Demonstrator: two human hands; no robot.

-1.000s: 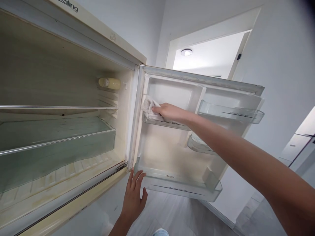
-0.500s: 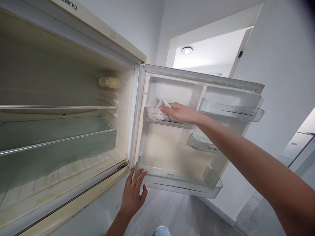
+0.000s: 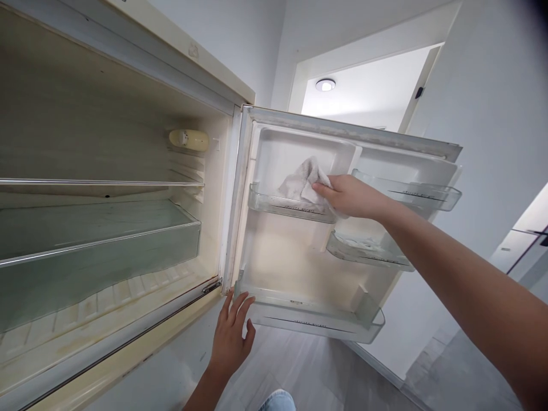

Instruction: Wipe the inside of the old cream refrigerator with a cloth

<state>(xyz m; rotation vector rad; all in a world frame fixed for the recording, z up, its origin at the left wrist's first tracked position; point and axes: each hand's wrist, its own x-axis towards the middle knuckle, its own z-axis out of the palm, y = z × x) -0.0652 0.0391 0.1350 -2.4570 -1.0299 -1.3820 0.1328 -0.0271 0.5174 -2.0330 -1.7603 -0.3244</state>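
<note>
A pale cloth (image 3: 307, 181) is bunched in my right hand (image 3: 351, 196), thumb on top and fingers closed on it. The cloth reaches into the upper left clear shelf (image 3: 295, 206) on the inside of the open fridge door (image 3: 291, 251). Low down by the hinge side, my left hand (image 3: 233, 331) has its fingers apart and holds nothing. Its fingertips are at the left end of the bottom door shelf (image 3: 312, 321); whether they touch it I cannot tell.
On the left is the fridge's inside, with a glass shelf (image 3: 103, 182), a clear greenish drawer (image 3: 98, 254) and a cream lamp housing (image 3: 189, 140). Two more clear shelves, an upper one (image 3: 411, 193) and a lower one (image 3: 363, 248), sit on the door's right side. Behind it stands a doorway.
My right hand has moved the cloth rightward along the upper left door shelf, away from its left end. My left hand has stayed nearly where it was.
</note>
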